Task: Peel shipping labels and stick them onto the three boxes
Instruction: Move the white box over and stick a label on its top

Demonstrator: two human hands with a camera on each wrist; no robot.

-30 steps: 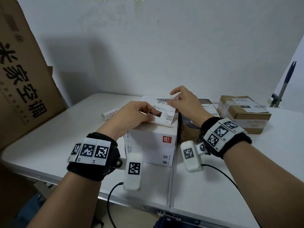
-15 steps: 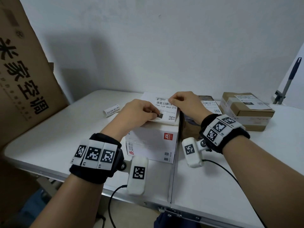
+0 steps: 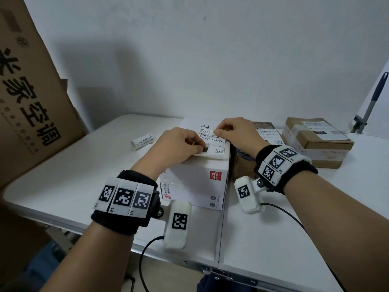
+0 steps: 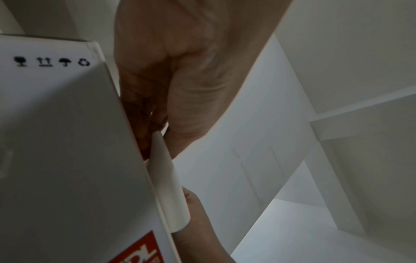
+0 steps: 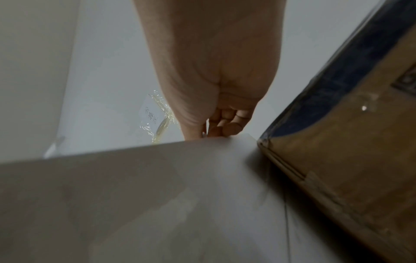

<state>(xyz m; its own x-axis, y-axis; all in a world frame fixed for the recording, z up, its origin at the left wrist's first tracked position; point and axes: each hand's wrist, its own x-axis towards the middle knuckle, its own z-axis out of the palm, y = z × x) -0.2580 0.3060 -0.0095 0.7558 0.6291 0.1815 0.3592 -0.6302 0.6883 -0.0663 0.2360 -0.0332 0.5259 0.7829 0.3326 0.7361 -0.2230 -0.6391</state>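
Note:
A white box (image 3: 197, 182) with a red logo stands in the middle of the table. A white shipping label (image 3: 212, 142) lies on its top, its near edge still curled up off the box (image 4: 168, 192). My left hand (image 3: 179, 146) pinches the label's near left part with curled fingers. My right hand (image 3: 229, 131) pinches its far right edge, fingers curled down onto the box top (image 5: 225, 124). Two brown boxes stand to the right: one (image 3: 263, 135) just beside the white box, one (image 3: 315, 142) further right, each with a label on top.
A rolled strip of labels (image 3: 143, 140) lies on the white table (image 3: 73, 175) at the left. A big brown carton (image 3: 27, 91) leans at the far left. A blue-handled pole (image 3: 372, 102) stands at the far right by the wall.
Both hands have lowered the label from above the white box onto its top. The label now lies nearly flat on the box.

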